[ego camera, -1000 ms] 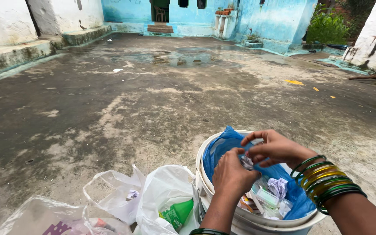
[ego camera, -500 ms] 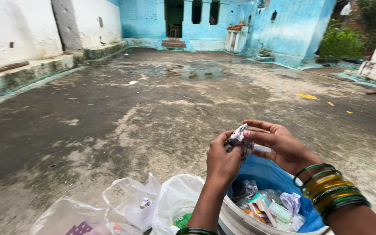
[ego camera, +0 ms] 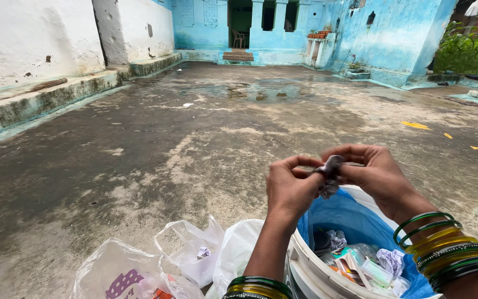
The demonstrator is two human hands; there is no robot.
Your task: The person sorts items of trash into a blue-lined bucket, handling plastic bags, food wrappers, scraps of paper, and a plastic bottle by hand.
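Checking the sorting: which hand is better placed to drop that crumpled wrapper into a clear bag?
Probably the left hand: it pinches the crumpled wrapper too, and the clear bags lie on its side.

- A white bucket (ego camera: 305,268) lined with a blue bag (ego camera: 355,218), holding wrappers and crumpled paper.
- Three clear and white plastic bags (ego camera: 189,249) lie on the ground just left of it.
- Wet concrete courtyard (ego camera: 195,144), with a puddle far off.
- Blue building (ego camera: 360,33) beyond; a white wall (ego camera: 29,39) on the left.
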